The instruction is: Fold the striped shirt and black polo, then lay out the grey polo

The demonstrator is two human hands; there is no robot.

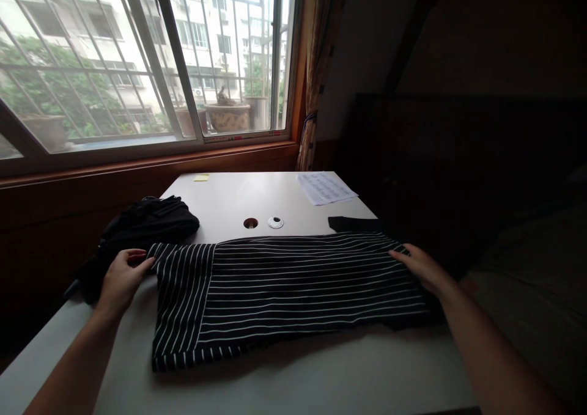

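A folded black garment with thin white stripes (302, 286) lies stretched sideways across the white table. My left hand (123, 274) pinches its upper left corner between thumb and fingers. At the opposite end, my right hand (419, 265) grips the upper right edge, its thumb on top and the other fingers partly hidden. On the left a seam divides off a panel whose stripes run another way. The lower edge is slightly uneven and looks raised in places. A plain black strip (353, 224) sticks out beyond the garment's far edge, near my right hand.
On the white table (229, 195), a black fabric bundle (156, 219) sits at the left edge. Printed papers (325, 187) and a yellow sticky note (201, 177) lie at the back. A cable hole (251, 224) is beside a round white cover (276, 222). A barred window stands behind.
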